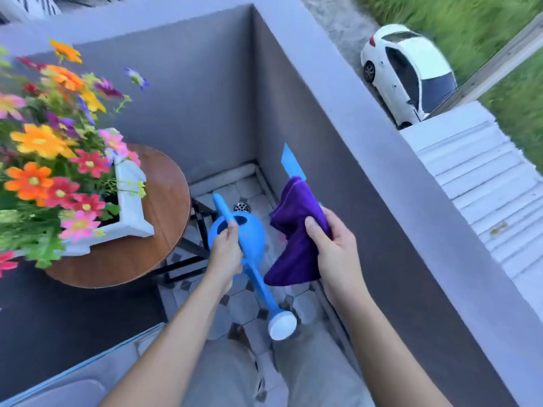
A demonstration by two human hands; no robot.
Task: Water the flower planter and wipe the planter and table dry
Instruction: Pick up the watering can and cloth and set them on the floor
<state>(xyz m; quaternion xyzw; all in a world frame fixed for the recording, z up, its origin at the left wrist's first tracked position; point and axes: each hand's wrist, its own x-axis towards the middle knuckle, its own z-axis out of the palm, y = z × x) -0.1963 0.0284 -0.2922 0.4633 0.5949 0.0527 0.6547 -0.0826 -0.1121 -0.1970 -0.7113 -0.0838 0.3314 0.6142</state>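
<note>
The left hand [224, 249] has its fingers wrapped around the handle of the blue watering can [245, 239], carried low with the white spout head nearest the body, so probably nothing spills. The right hand [333, 248] pinches a purple cloth [296, 230] between thumb and fingers, seemingly ready for wiping. The white planter [133, 201] sits on the round tabletop [164, 201], left of both sets of fingers.

Your left hand [224, 251] grips the handle of the blue watering can [249, 239], whose white rose points back toward you over the tiled floor [244, 306]. Your right hand [335, 251] holds up a purple cloth [296, 230] just beside the can. To your left, the white planter [132, 198] of bright flowers [44, 160] sits on the round wooden table [164, 207].
</note>
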